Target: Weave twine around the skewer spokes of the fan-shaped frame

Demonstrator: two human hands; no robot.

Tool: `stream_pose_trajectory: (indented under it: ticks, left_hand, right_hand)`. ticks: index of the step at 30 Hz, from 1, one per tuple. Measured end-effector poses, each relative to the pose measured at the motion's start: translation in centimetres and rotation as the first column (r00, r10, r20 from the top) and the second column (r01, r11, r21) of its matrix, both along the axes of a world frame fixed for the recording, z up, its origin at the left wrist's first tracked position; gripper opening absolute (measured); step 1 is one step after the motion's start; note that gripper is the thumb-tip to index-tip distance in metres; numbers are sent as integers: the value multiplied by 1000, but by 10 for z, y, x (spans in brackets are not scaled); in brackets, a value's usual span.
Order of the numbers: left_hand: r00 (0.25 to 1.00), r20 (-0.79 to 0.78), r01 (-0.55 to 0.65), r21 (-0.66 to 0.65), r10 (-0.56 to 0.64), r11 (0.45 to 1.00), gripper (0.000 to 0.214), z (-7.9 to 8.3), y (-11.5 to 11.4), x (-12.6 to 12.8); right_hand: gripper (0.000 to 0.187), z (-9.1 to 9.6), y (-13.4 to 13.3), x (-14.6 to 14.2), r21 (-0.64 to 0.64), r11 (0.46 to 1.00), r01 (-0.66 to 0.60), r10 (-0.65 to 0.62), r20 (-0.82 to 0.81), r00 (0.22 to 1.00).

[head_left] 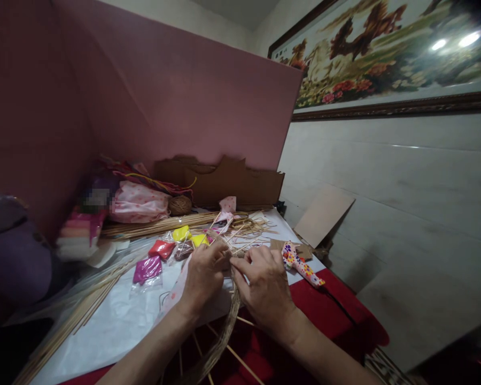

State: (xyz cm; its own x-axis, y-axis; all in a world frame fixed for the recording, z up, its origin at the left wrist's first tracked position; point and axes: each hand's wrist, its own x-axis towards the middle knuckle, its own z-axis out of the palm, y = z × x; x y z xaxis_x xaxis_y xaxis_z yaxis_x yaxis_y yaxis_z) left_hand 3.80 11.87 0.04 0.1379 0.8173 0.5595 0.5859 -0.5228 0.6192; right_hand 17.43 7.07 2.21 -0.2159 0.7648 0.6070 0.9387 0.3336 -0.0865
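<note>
A curved tan woven band, which looks like braided straw or twine, hangs toward me with several thin sticks poking out from it. My left hand is closed on the upper part of the band, its fingertips pinched together. My right hand grips the same band just to the right, thumb and forefinger pressed on it. The two hands nearly meet, and the exact spot between their fingers is hidden. Beyond the fingertips, more sticks rise, and a pink spotted cloth scrap shows there.
Small bags of red, yellow and magenta clay-like material lie left of my hands. Bundled sticks, a twine ball and torn cardboard stand behind. A flowered cloth piece lies to the right, near the table edge.
</note>
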Motion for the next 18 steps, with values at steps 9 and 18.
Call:
stream_pose_trajectory:
  ticks: [9, 18]
  left_hand:
    - [1000, 0, 20, 2, -20, 1000, 18, 2, -2, 0]
    - [1000, 9, 6, 37, -6, 999, 19, 2, -2, 1]
  right_hand:
    - [13, 0, -1, 1, -4, 1000, 7, -7, 11, 1000]
    - [13, 1, -1, 1, 16, 1000, 4, -5, 41, 999]
